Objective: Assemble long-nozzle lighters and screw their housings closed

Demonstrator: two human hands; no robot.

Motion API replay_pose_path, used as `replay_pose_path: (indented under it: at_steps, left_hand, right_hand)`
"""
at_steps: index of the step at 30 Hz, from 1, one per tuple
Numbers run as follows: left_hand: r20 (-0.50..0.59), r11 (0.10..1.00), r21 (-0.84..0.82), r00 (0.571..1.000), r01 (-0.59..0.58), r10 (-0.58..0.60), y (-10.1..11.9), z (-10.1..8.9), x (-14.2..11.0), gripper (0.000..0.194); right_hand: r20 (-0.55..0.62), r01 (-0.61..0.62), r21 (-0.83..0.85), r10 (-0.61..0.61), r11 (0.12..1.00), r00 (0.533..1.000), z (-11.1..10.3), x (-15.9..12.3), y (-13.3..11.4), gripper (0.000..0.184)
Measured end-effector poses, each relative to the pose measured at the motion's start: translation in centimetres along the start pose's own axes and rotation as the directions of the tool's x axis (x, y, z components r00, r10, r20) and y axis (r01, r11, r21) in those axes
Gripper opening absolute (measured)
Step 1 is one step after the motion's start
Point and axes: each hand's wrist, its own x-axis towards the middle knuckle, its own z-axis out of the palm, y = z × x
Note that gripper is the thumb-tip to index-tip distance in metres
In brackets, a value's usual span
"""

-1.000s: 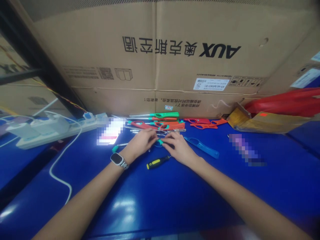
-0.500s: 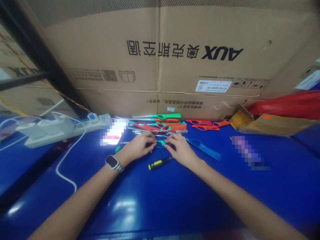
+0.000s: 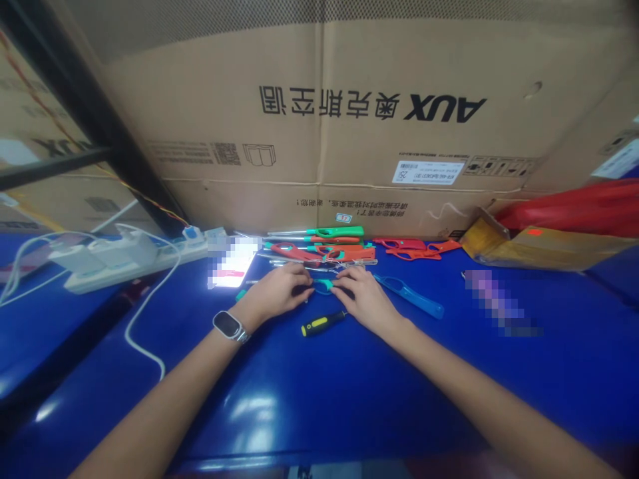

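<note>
Between my hands lies a blue lighter casing half [image 3: 322,291] with a small green trigger [image 3: 327,284] set at its loop. My left hand [image 3: 277,293], with a watch on the wrist, has its fingers closed at the left end of the casing and partly hides it. From the other side, the fingertips of my right hand [image 3: 367,297] pinch the casing beside the trigger. Another blue casing half [image 3: 412,298] lies to the right of my right hand. Just below the hands rests a black and yellow screwdriver [image 3: 321,324].
Several green, red and orange lighters [image 3: 344,253] lie in rows behind my hands. Empty red-orange casings [image 3: 419,249] sit to their right. A lit phone [image 3: 234,263] and a white power strip [image 3: 134,259] are at left. A tall cardboard box [image 3: 349,146] stands behind.
The green trigger has gone from tilted between my fingertips to lying more level at the casing. My left hand has shifted slightly away from it. The view has turned a little.
</note>
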Motion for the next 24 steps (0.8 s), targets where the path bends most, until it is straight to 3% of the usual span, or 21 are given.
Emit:
replay_pose_path:
  at_steps: [5,10,16,24]
  left_hand:
    - [0.029,0.998,0.061,0.999,0.011,-0.013,0.5,-0.2,0.1,0.025]
    - [-0.026,0.991,0.118,0.997,0.07,-0.067,1.3,-0.3,0.4,0.028]
    - [0.002,0.979,0.182,0.995,-0.096,0.098,2.5,0.3,0.8,0.034]
    - [0.053,0.958,0.273,0.995,-0.09,0.079,3.2,0.1,1.0,0.034]
  right_hand:
    - [0.02,-0.011,-0.009,0.011,1.0,1.0,-0.1,0.3,-0.1,0.014]
    - [0.009,-0.045,0.013,0.044,0.999,0.999,0.0,0.4,-0.2,0.011]
    - [0.004,-0.054,0.045,0.054,0.998,0.999,0.3,0.4,-0.1,0.009]
    - [0.065,0.023,0.087,-0.029,0.996,0.997,-1.1,-0.2,0.0,0.027]
